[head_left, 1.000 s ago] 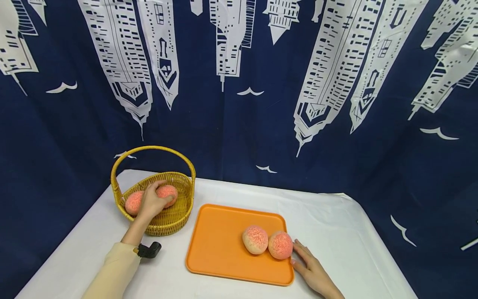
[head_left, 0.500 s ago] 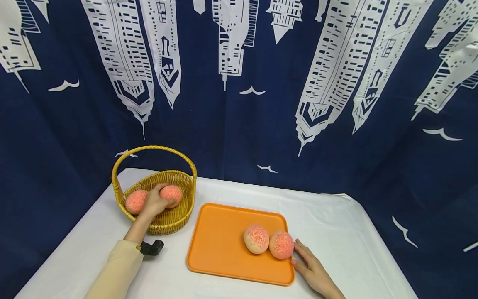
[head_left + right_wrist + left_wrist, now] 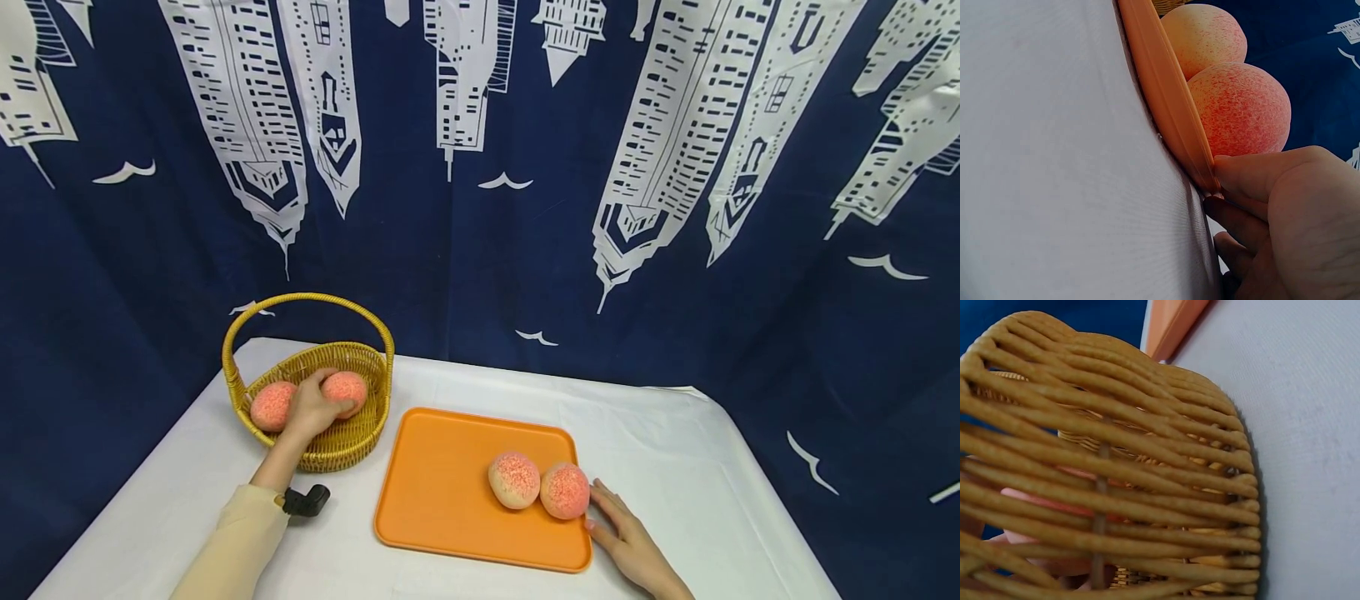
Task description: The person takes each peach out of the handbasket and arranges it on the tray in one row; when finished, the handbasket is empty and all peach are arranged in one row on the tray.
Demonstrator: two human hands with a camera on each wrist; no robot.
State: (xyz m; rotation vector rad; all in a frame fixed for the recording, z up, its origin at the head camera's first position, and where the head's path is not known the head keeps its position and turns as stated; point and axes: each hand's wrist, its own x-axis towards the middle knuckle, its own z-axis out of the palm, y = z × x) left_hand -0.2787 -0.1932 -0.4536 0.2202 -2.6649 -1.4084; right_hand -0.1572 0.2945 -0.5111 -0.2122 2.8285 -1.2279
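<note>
In the head view my left hand reaches into the yellow wicker basket and grips a pink peach. Another peach lies in the basket, left of the hand. The weave of the basket hides most of this hand in the left wrist view. My right hand lies beside the orange tray, its thumb and fingertips touching the right rim. Two peaches sit on the tray's right half: a paler one and a pinker one close to that hand.
A white cloth covers the table. Behind it hangs a dark blue curtain with white building and bird prints. The basket's tall handle arches over its opening. A black device is strapped to the left wrist.
My left hand has shifted slightly to the right inside the basket with the gripped peach, mostly in the first half second. The right hand and the tray stay in place.
</note>
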